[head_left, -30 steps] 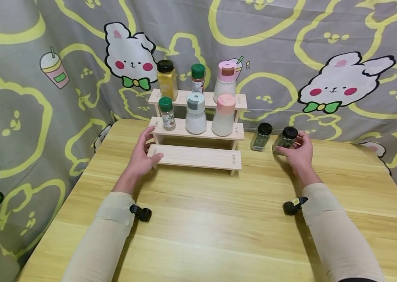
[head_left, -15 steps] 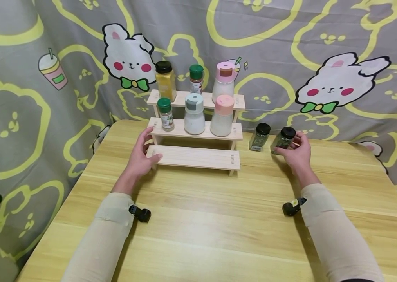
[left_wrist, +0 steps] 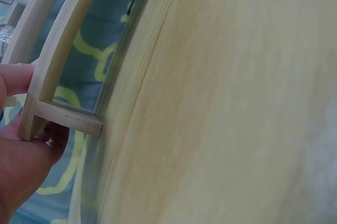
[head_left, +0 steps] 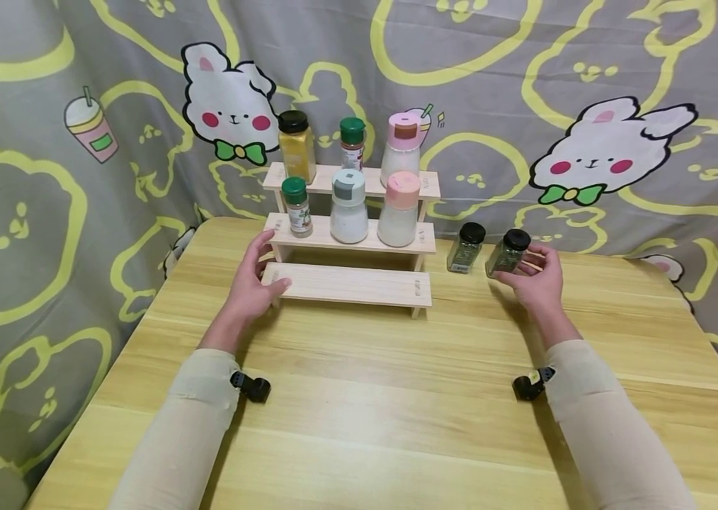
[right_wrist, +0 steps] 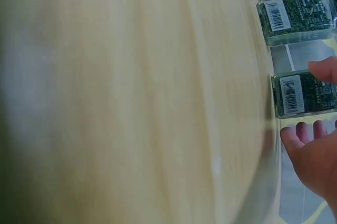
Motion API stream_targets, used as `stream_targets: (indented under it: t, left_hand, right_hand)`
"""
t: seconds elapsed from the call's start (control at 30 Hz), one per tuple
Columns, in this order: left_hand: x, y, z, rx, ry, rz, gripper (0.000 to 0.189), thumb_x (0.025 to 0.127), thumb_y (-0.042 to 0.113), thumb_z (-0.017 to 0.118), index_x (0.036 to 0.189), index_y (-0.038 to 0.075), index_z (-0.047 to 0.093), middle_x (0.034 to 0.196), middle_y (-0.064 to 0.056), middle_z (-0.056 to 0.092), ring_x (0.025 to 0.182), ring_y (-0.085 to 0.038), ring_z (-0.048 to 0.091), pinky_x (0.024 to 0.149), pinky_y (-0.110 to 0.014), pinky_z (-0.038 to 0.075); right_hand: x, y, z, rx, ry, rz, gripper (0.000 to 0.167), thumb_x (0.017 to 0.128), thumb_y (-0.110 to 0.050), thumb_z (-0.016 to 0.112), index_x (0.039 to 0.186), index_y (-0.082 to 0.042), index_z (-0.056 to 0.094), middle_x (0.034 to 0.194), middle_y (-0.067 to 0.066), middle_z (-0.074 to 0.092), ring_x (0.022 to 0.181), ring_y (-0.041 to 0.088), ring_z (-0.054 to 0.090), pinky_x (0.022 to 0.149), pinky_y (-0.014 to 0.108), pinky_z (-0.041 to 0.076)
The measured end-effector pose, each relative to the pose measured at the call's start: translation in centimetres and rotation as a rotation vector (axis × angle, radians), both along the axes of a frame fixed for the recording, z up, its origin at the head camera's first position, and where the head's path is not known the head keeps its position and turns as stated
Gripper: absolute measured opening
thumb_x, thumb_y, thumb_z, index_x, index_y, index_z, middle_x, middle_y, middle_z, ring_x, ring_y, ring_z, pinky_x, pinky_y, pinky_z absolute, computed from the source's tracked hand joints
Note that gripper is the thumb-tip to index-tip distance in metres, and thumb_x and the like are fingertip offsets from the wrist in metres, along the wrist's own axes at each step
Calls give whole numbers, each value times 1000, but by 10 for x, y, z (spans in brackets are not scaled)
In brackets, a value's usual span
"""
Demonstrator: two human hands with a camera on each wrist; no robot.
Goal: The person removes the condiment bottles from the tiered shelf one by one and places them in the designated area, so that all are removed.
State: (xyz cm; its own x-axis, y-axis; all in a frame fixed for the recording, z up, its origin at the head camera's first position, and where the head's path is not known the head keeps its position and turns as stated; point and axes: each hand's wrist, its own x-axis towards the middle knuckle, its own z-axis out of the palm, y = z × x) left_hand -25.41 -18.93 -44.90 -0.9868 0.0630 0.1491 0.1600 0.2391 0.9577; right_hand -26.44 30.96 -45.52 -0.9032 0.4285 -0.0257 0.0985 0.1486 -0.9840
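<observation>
A three-tier wooden spice rack [head_left: 349, 285] stands toward the back of the table. My left hand [head_left: 249, 282] grips the left end of its lowest shelf, thumb on top; the left wrist view shows fingers on both sides of the board [left_wrist: 59, 42]. My right hand [head_left: 536, 280] is beside a black-capped glass jar [head_left: 508, 253] of green flakes, upright on the table. In the right wrist view the thumb [right_wrist: 324, 70] overlaps this jar, while the other fingers stand a little apart from its side. A matching jar [head_left: 466, 248] stands just to its left.
On the middle shelf are a green-capped shaker [head_left: 298, 207], a pale blue-lidded jar [head_left: 349, 207] and a peach-lidded jar [head_left: 399, 210]. The top shelf holds a yellow spice jar [head_left: 297, 147], a green-capped bottle [head_left: 352, 144] and a pink-lidded jar [head_left: 401, 151]. A patterned curtain [head_left: 480, 85] hangs behind.
My right hand has loosened from the black-capped jar, its fingers drawing slightly away to the right. The left hand keeps its hold on the rack. The head view has shifted slightly.
</observation>
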Motion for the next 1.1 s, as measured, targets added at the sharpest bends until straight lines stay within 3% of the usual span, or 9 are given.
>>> stream_targets:
  t: [0.3,0.57,0.73,0.97,1.1]
  left_hand:
    - [1,-2,0,1,17,-5,94,84,-18,67,155,31,31,153,-14,32,135,-38,36,111,-52,29]
    - [0,-2,-1,7,22,-15,93,83,-19,66,155,30,31,153,-14,32,133,-39,38,109,-52,31]
    - [-1,-1,-1,1,24,-12,93,84,-19,66,155,30,31,153,-14,32,134,-38,38,109,-51,31]
    - [-1,0,-1,7,20,-8,93,83,-19,66,155,28,31,153,-15,32,134,-38,38,110,-52,30]
    - [0,0,0,13,17,-10,93,83,-20,65,155,28,31,152,-15,32,134,-38,37,110,-52,30]
  right_hand:
    - [11,-1,7,34,-84,-39,75,71,-7,91,131,-19,48,122,-2,50,113,19,52,83,23,48]
    - [23,-3,10,33,-68,-55,76,69,-9,93,131,-17,49,126,3,51,114,21,53,78,21,49]
    - [29,-10,16,10,-6,-52,73,69,-2,91,128,-16,51,122,1,51,114,23,53,76,20,50]
    - [36,-22,24,7,67,-34,74,68,3,89,130,-12,52,123,4,52,114,24,53,96,33,45]
    - [40,-30,29,47,80,-19,73,69,0,89,130,-12,51,125,7,53,115,25,54,99,37,45]
